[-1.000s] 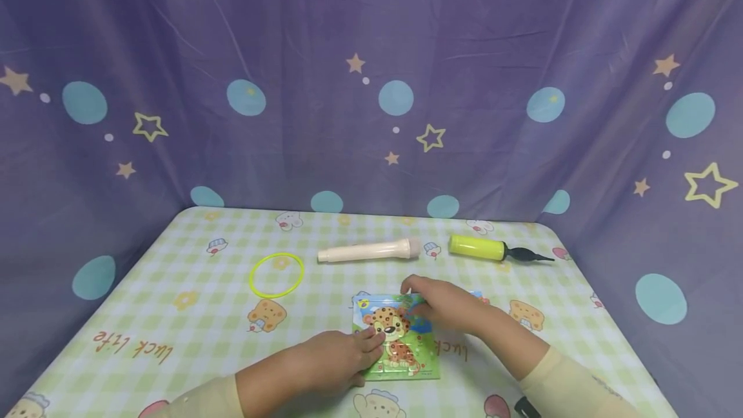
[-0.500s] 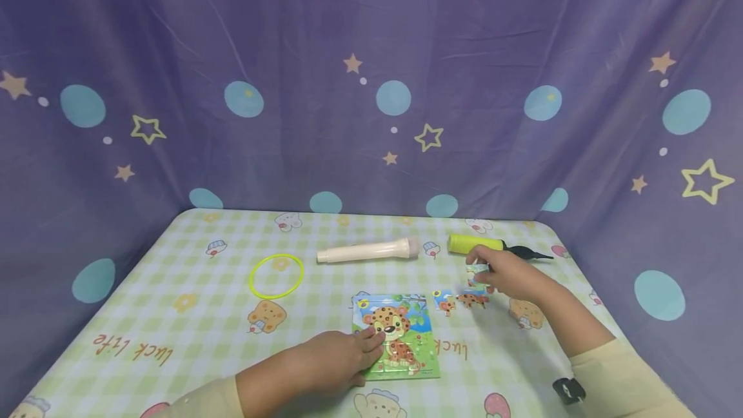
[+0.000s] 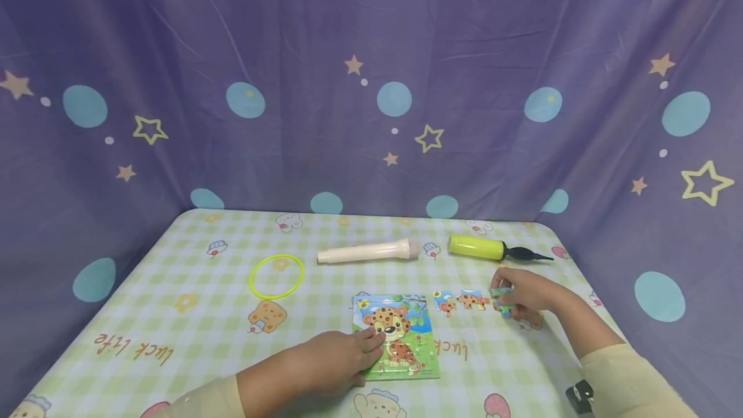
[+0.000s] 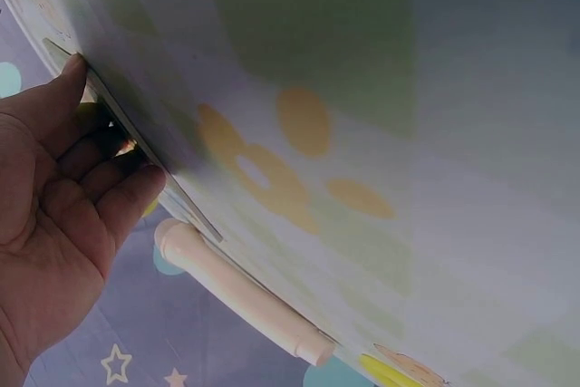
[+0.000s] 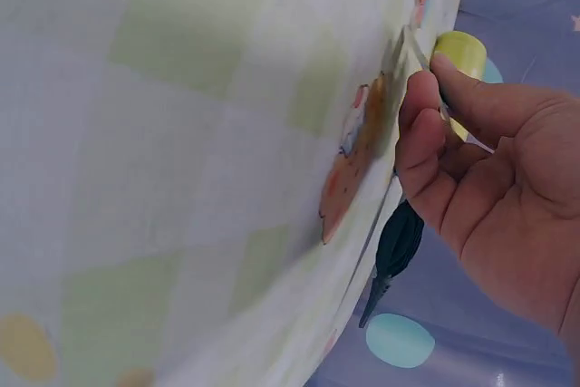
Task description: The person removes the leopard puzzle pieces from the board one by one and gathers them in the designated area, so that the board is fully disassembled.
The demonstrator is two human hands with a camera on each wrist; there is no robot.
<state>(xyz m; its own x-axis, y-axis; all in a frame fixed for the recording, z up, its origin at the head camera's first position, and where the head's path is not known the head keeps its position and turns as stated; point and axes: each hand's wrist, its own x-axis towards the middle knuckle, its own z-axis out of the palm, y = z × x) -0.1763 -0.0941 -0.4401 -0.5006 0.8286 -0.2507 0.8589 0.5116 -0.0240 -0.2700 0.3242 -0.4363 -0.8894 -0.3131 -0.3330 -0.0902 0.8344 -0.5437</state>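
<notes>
A leopard puzzle board [image 3: 397, 337] lies on the checked tablecloth near the front middle. My left hand [image 3: 336, 360] rests flat on its left edge, fingers straight; the left wrist view shows the left hand [image 4: 63, 215] against the board's edge. Two loose puzzle pieces [image 3: 445, 302] [image 3: 473, 300] lie in a row to the right of the board. My right hand [image 3: 522, 292] pinches a third puzzle piece [image 3: 502, 295] down at the end of that row. In the right wrist view the right hand [image 5: 471, 169] has thumb and fingers closed on the thin piece [image 5: 410, 52].
Behind the board lie a cream microphone-shaped toy [image 3: 368, 251], a yellow ring [image 3: 277, 275] to its left, and a yellow hand pump with a black nozzle [image 3: 493, 249] to the right. Purple star-patterned cloth walls in the table [image 3: 174, 315] on three sides.
My right hand left the board, went up right toward the pump, then came down to the right end of the piece row, holding a piece. The left hand stayed put.
</notes>
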